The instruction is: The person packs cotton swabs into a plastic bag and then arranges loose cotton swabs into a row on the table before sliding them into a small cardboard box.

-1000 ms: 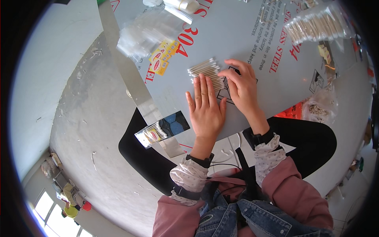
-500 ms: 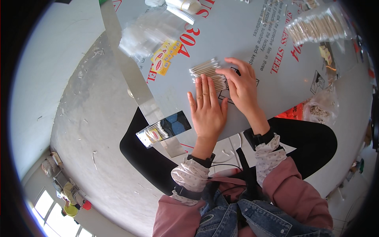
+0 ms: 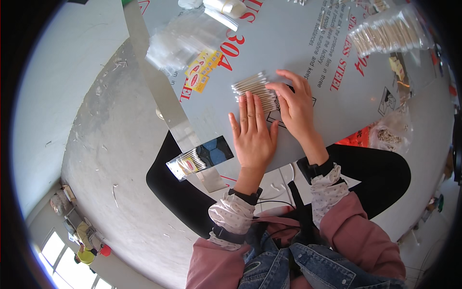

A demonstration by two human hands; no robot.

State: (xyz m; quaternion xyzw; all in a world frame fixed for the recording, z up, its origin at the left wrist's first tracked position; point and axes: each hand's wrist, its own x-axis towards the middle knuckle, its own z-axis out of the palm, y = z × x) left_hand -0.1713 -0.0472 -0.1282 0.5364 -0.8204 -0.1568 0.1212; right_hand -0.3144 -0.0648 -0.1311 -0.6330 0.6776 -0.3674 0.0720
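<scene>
A flat layer of cotton swabs (image 3: 250,85), white-tipped with pale sticks, lies on the grey film-covered metal table (image 3: 279,43). My left hand (image 3: 253,132) rests palm down, fingers stretched out over the near end of the swabs. On their right side is my right hand (image 3: 296,106), thumb and forefinger apart, with a fingertip at the swabs' edge. Neither hand grips anything. Left of my left hand, a clear packet of cotton swabs with a yellow label (image 3: 186,164) lies at the table edge, beside a dark card with blue shapes (image 3: 215,151).
Clear plastic bags (image 3: 180,41) pile up at the far left, next to yellow labels (image 3: 201,72). A large bag of cotton swabs (image 3: 387,32) lies at the far right. By the right table edge sit a red packet (image 3: 355,138) and a clear bag of small bits (image 3: 389,135).
Almost nothing differs. Both hands keep their places at the cotton swabs, with only a very slight shift of the whole picture.
</scene>
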